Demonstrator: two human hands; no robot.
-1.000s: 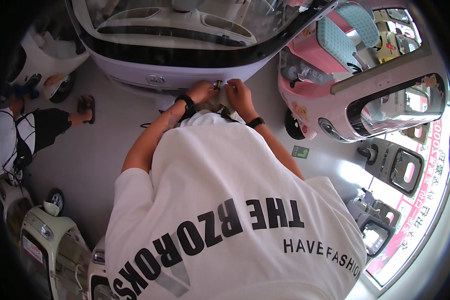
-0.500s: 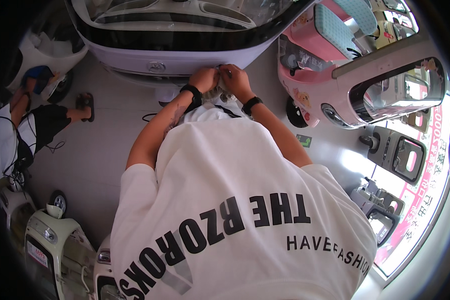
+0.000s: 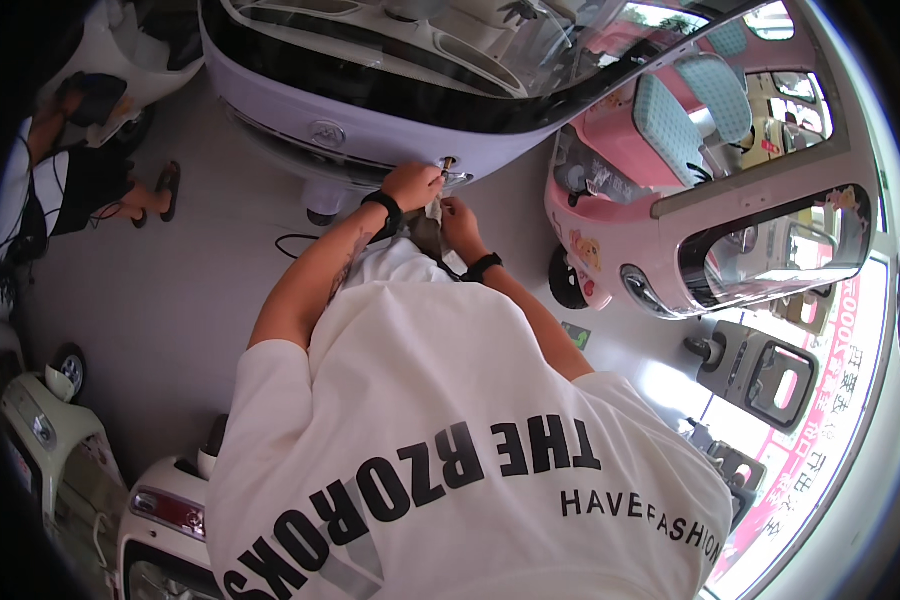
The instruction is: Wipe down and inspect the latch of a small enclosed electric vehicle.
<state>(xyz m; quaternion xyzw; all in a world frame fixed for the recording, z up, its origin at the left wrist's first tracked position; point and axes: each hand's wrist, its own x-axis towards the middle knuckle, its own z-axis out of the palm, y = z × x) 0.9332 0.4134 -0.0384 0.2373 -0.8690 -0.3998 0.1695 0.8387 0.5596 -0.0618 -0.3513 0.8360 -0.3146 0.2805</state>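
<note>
1. Left hand [image 3: 410, 185] fingers pinch a small metal fitting [image 3: 448, 166] on the pale lilac car's front edge [image 3: 370, 140]
2. Right hand [image 3: 457, 216] clenches a crumpled grey cloth [image 3: 428, 228] just below; best kept steady

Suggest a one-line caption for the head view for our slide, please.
Person in a white T-shirt bends over a lilac mini car, left hand at its front edge, right hand holding a cloth.

Bright daylight floods in from the window [image 3: 820, 440] at right, glaring off the floor [image 3: 660, 375]; fisheye edges bend and darken.
</note>
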